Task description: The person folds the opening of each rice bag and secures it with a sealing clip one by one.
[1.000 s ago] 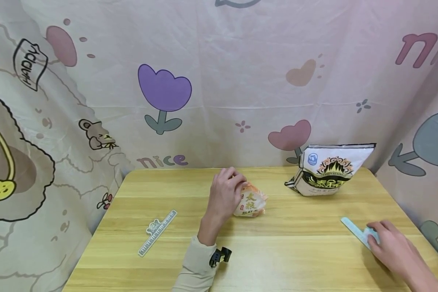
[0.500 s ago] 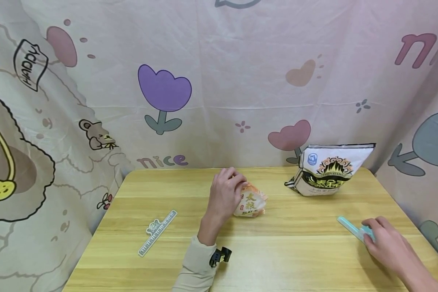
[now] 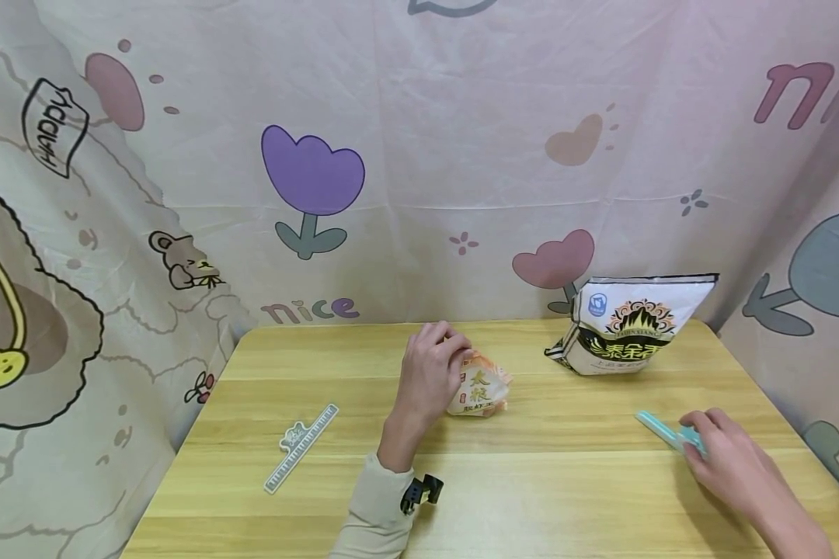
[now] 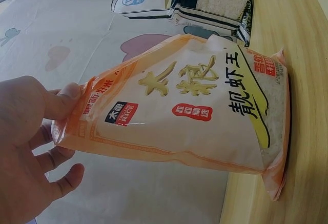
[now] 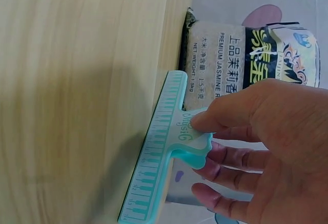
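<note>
In the head view my left hand (image 3: 428,373) is at the middle of the table, holding the top of a small orange and white rice bag (image 3: 482,390). Thumb and fingers pinch the bag's folded upper edge in the left wrist view, and the rice bag (image 4: 179,101) stands with its base on the wood. At the right, my right hand (image 3: 730,458) holds a teal clip (image 3: 660,429) shaped like a ruler with piano-key marks. Seen from the right wrist, the thumb presses one handle of the clip (image 5: 159,137), with fingers behind the other handle.
A larger white and black jasmine rice bag (image 3: 632,330) stands at the back right. A second ruler-shaped clip (image 3: 301,448), pale grey-green, lies on the left of the wooden table (image 3: 531,497). A printed cloth (image 3: 419,155) hangs behind and along both sides.
My right hand has moved a little left and away from me, taking the teal clip with it. The left hand and the orange rice bag stay in place.
</note>
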The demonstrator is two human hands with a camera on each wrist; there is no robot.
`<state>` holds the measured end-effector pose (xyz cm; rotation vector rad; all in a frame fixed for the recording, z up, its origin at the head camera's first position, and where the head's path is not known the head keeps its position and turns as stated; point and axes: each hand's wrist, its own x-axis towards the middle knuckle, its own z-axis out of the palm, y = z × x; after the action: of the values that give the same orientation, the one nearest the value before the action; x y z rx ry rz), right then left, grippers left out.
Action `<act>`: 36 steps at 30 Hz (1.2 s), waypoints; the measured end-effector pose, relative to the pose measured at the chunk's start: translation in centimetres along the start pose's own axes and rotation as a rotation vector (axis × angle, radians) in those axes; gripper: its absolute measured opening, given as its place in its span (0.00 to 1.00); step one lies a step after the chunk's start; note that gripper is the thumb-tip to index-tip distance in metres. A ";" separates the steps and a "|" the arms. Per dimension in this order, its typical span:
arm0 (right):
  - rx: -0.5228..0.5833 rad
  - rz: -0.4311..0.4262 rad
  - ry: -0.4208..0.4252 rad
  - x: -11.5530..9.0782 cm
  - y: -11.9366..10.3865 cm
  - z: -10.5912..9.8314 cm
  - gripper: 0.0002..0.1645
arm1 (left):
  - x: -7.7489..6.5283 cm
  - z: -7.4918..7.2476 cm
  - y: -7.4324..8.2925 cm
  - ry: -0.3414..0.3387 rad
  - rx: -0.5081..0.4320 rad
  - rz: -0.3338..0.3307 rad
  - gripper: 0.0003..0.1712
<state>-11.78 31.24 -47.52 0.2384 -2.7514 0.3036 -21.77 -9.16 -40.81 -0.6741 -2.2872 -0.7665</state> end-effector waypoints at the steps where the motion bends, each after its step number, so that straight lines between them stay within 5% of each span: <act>1: 0.001 -0.003 0.002 0.1 -0.1 0.0 0.19 | 0.0 0.0 0.0 0.001 0.000 0.000 0.03; 36: 0.050 -0.127 0.078 3.5 -3.3 0.3 0.20 | -0.1 0.0 0.0 -0.002 0.008 0.002 0.04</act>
<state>-14.40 27.55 -45.98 0.4037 -2.6403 0.3408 -21.70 -9.16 -40.92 -0.6735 -2.2899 -0.7564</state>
